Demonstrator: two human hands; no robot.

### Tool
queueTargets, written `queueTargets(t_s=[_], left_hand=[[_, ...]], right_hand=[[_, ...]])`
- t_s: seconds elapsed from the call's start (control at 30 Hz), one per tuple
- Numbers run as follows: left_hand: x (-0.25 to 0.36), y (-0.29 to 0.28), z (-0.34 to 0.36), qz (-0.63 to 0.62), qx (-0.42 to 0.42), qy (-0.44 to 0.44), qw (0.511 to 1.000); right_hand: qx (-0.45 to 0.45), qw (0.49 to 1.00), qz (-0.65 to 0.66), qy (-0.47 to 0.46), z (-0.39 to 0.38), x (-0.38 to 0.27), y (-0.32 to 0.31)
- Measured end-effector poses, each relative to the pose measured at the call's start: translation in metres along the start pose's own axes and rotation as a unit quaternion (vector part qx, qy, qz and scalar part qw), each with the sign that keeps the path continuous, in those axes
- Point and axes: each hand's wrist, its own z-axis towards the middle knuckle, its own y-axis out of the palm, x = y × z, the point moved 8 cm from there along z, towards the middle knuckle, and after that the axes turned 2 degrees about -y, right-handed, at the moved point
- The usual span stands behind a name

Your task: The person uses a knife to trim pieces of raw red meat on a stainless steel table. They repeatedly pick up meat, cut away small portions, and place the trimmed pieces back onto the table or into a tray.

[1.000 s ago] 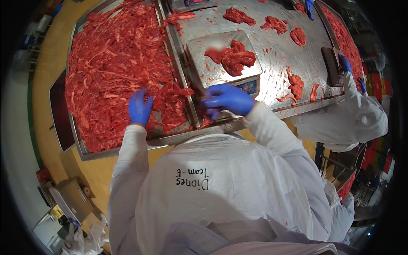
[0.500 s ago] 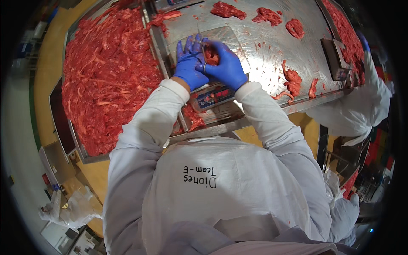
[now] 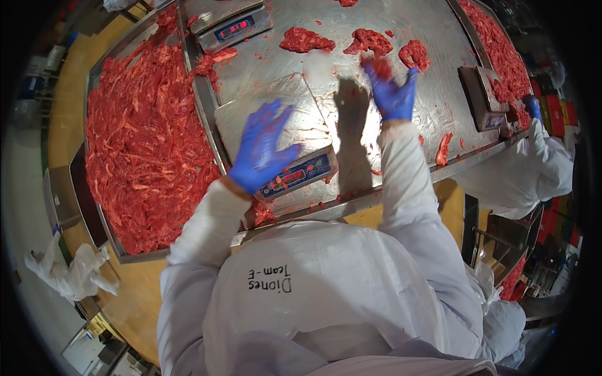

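Note:
My left hand (image 3: 263, 147), blue-gloved and slightly blurred, is open with fingers spread above the steel plate of a digital scale (image 3: 316, 166). Its thumb is near the scale's lit display, and nothing is in the hand. My right hand (image 3: 395, 100), also blue-gloved, is out over the steel table (image 3: 313, 15) with a blurred piece of red raw meat (image 3: 378, 65) at its fingers; the exact grip is smeared by motion. Close beyond it lie separate meat portions: one on the left (image 3: 306, 40), one in the middle (image 3: 371, 42) and one on the right (image 3: 415, 55).
A large heap of raw meat strips (image 3: 150, 144) fills the tray on the left. A second scale (image 3: 232, 28) stands at the far left, and a third (image 3: 483, 100) at the right by another meat heap (image 3: 498, 41). A co-worker in white (image 3: 517, 172) reaches in there. A meat strip (image 3: 443, 149) lies near the table edge.
My hands were together over the scale around a piece of meat. They have parted: the right has gone right and away with the meat, the left has opened over the scale.

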Motion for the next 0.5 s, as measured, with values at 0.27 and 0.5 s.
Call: queueTargets(t_s=[0.27, 0.5], left_hand=[[-0.136, -0.043, -0.150, 0.078, 0.061, -0.247, 0.964], [-0.173, 0.016, -0.213, 0.091, -0.072, -0.310, 0.944]], right_hand=[[0.159, 0.891, -0.410, -0.112, 0.004, -0.045, -0.115], [0.133, 0.895, -0.425, -0.025, -0.060, 0.020, -0.131]])
